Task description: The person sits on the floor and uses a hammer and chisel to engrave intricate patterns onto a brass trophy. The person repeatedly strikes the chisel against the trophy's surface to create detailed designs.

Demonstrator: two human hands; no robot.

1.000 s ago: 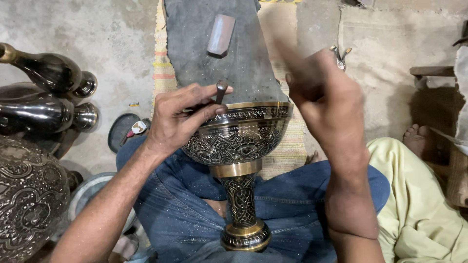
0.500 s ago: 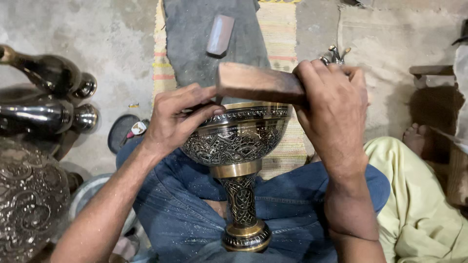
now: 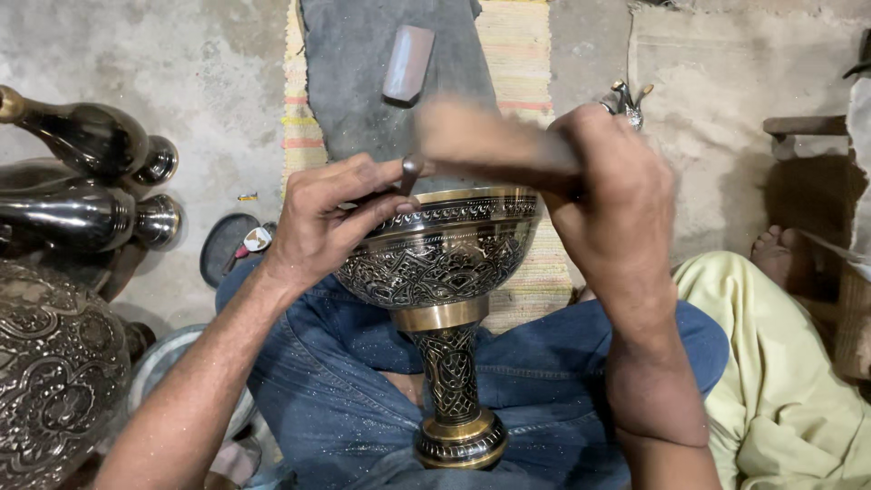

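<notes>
An engraved brass goblet (image 3: 445, 263) with a dark patterned bowl and stem rests on my lap, foot toward me. My left hand (image 3: 331, 218) lies on the bowl's left rim and pinches a small metal chisel (image 3: 410, 172) against the rim. Over the right side of the bowl, my right hand (image 3: 608, 200) grips a wooden mallet (image 3: 481, 136), blurred with motion, its head right above the chisel's top.
Dark metal vases (image 3: 82, 181) lie at the left, with a large engraved vessel (image 3: 50, 381) below them. A grey cloth (image 3: 363, 73) with a small block (image 3: 408, 63) lies ahead on a striped mat. Another person's leg in yellow cloth (image 3: 780, 363) is at right.
My right hand rose, then swung the wooden mallet down leftward onto the chisel's top. My left hand and the goblet stayed in place.
</notes>
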